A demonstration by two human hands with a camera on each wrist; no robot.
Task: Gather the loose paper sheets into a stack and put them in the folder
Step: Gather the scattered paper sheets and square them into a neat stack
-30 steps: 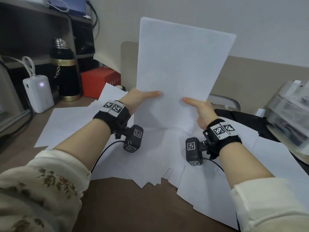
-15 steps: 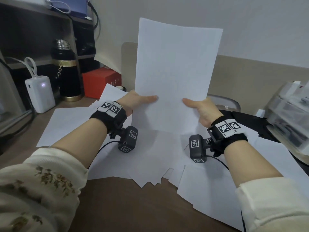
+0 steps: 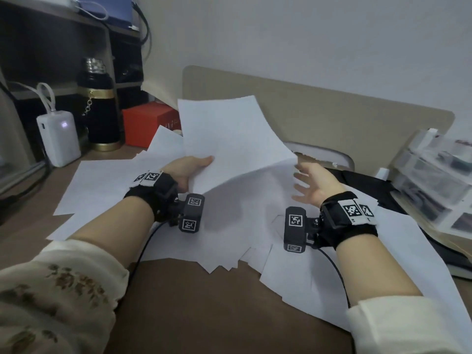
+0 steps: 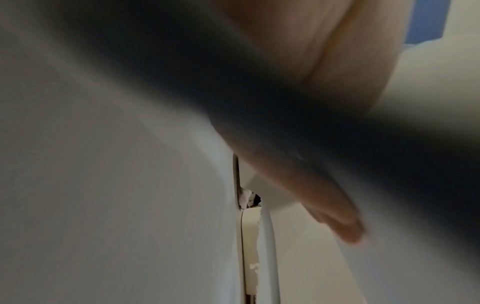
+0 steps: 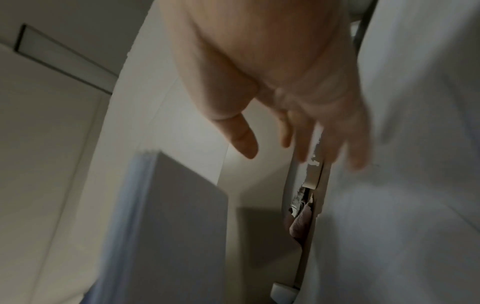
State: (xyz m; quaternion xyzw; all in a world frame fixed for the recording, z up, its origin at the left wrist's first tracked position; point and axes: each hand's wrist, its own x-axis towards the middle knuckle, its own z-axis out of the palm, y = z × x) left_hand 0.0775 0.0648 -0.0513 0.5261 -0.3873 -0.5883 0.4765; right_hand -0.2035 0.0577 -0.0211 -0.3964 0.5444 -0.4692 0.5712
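While tilted above the loose sheets (image 3: 229,226) on the desk (image 3: 204,315), the held stack (image 3: 229,139) is pinched by the left hand (image 3: 189,169); the right hand (image 3: 311,185), fingers spread, grips nothing beside its right corner.

- A black flask (image 3: 98,108) with a gold band stands at the table's far left.
- A white power bank (image 3: 58,137) stands beside it.
- A red box (image 3: 149,123) sits behind.
- Clear plastic drawers (image 3: 439,185) stand at right.
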